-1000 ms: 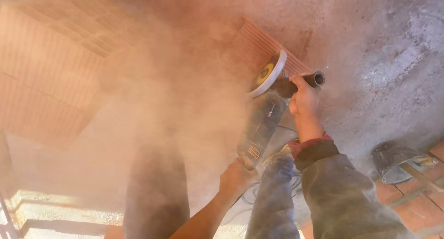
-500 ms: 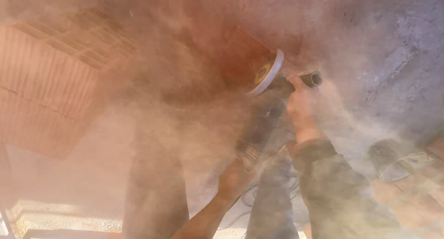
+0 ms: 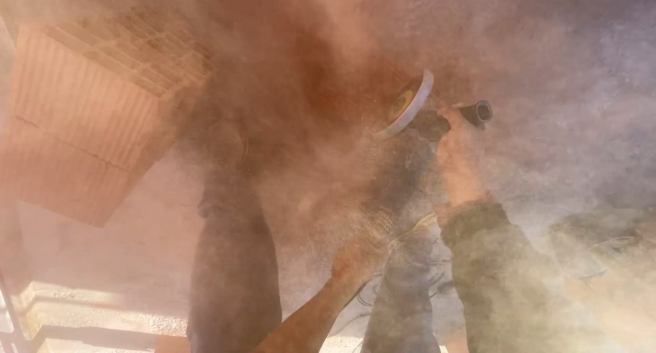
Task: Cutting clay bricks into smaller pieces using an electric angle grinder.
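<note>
At the far left, around nine to ten o'clock, stands a stack of pale hollow clay blocks (image 3: pixel 96 114), its ribbed side facing the camera and its open cells showing along the top edge. A thick cloud of red-brown dust (image 3: pixel 294 86) hangs from eleven to one o'clock and veils most of what lies behind it; whatever the disc touches is hidden in that cloud. Below it, at about seven o'clock, the person's dark trouser leg (image 3: pixel 232 257) comes down to the bottom edge over the grey concrete floor (image 3: pixel 567 45).

Near six o'clock the left hand (image 3: pixel 359 254) is wrapped shut around the rear of the angle grinder (image 3: pixel 403 168), with the bare forearm running down toward the bottom edge. The grinder's body rises from there toward one o'clock, ending in a round guard and disc (image 3: pixel 408 105) just right of centre, edge-on into the dust. Just beside it, at about two o'clock, the right hand (image 3: pixel 458 155) is closed on the black side handle (image 3: pixel 476 112), whose end pokes out beyond the fingers. The sleeve (image 3: pixel 506 278) of a drab jacket fills four to five o'clock. At the right edge, near four o'clock, a dark curved object (image 3: pixel 601 237) lies on the floor, too hazed to identify. No container can be made out.
</note>
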